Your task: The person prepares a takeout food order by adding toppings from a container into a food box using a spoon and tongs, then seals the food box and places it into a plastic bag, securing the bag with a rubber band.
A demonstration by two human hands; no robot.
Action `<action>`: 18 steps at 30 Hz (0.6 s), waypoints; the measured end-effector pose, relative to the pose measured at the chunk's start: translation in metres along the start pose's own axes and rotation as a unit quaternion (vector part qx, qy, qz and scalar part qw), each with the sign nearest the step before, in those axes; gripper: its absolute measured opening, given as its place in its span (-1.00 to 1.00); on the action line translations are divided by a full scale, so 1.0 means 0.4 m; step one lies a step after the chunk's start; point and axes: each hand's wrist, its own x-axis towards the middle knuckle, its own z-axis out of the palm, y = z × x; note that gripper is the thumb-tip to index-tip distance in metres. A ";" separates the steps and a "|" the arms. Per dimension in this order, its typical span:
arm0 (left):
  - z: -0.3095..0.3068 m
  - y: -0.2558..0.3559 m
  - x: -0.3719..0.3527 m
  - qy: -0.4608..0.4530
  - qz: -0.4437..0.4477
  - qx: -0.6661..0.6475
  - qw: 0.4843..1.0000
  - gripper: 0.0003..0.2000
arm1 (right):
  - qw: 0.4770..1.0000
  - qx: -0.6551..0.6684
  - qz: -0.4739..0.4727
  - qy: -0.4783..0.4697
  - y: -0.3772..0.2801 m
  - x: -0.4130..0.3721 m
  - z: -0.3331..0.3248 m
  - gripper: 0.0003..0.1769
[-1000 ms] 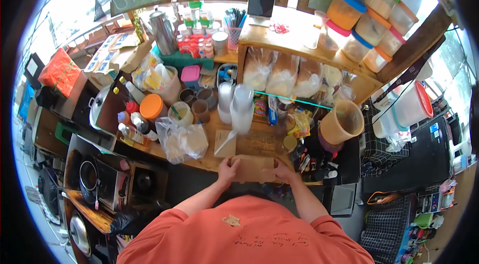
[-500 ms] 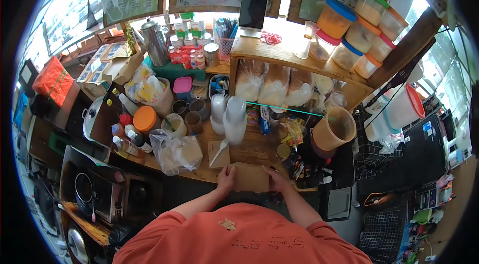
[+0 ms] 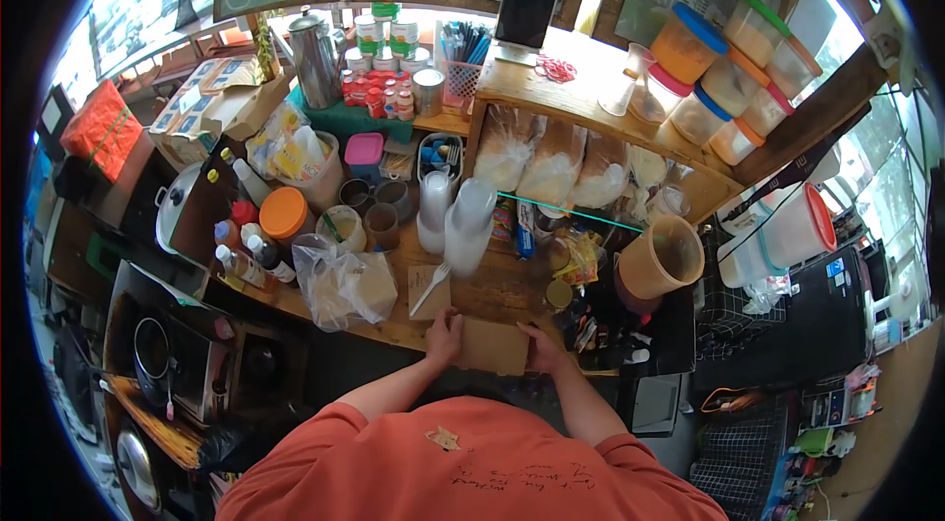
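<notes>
A flat brown cardboard piece (image 3: 492,346) is held level at the counter's front edge, in front of my chest. My left hand (image 3: 446,338) grips its left side, and my right hand (image 3: 540,349) grips its right side. Just beyond my left hand, a white plastic fork (image 3: 430,289) lies on another brown cardboard piece (image 3: 420,305). Stacks of clear plastic cups (image 3: 470,227) stand behind the fork on the wooden counter (image 3: 502,296).
A plastic bag (image 3: 340,285) with brown contents, sauce bottles (image 3: 268,259) and an orange-lidded jar (image 3: 284,214) stand left. At the right are a tall tan container (image 3: 660,256) and small packets. Bagged bread (image 3: 553,162) fills the shelf behind; a stove (image 3: 169,363) is at far left.
The view has shifted slightly. Both hands still hold the cardboard piece, which now looks flatter, and the dark thing seen by my right hand no longer shows.
</notes>
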 end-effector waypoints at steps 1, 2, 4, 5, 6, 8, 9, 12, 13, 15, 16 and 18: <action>0.000 0.005 -0.004 0.002 0.000 -0.002 1.000 -0.62 | 0.998 -0.017 -0.011 0.052 0.005 0.005 0.007 -0.44; -0.001 0.011 -0.009 0.002 -0.001 0.016 1.000 -0.62 | 0.994 -0.033 -0.023 0.103 0.009 0.011 0.014 -0.40; -0.001 0.016 -0.020 0.000 -0.001 0.032 0.999 -0.62 | 0.958 -0.170 -0.047 0.228 0.032 0.011 0.035 -0.32; -0.002 0.017 -0.027 0.005 0.000 0.032 0.999 -0.62 | 0.887 -0.299 -0.068 0.344 0.038 0.005 0.058 -0.23; -0.002 0.018 -0.029 0.008 0.002 0.032 0.999 -0.62 | 0.887 -0.298 -0.069 0.346 0.047 0.022 0.056 -0.23; 0.000 0.016 -0.026 0.003 -0.007 0.026 1.000 -0.62 | 0.766 -0.479 -0.091 0.418 0.082 0.067 0.026 -0.04; -0.001 0.012 -0.026 0.001 -0.016 0.020 1.000 -0.62 | 0.768 -0.474 -0.090 0.420 0.092 0.074 0.013 -0.04; 0.002 -0.025 -0.020 0.014 0.031 0.005 0.999 -0.65 | 0.819 -0.414 -0.097 0.386 0.086 0.063 0.022 0.03; -0.006 -0.010 -0.025 0.012 0.033 0.006 0.999 -0.65 | 0.822 -0.404 -0.107 0.387 0.082 0.040 0.039 0.03; -0.047 0.057 -0.049 -0.007 0.009 0.006 1.000 -0.66 | 0.826 -0.390 -0.117 0.389 0.078 -0.024 0.087 0.03; -0.068 0.086 -0.050 -0.011 0.010 0.009 1.000 -0.66 | 0.857 -0.335 -0.195 0.339 0.080 -0.067 0.116 -0.01; -0.111 0.147 -0.039 -0.070 0.005 -0.083 0.994 -0.65 | 0.878 -0.271 -0.270 0.287 0.078 -0.127 0.146 -0.06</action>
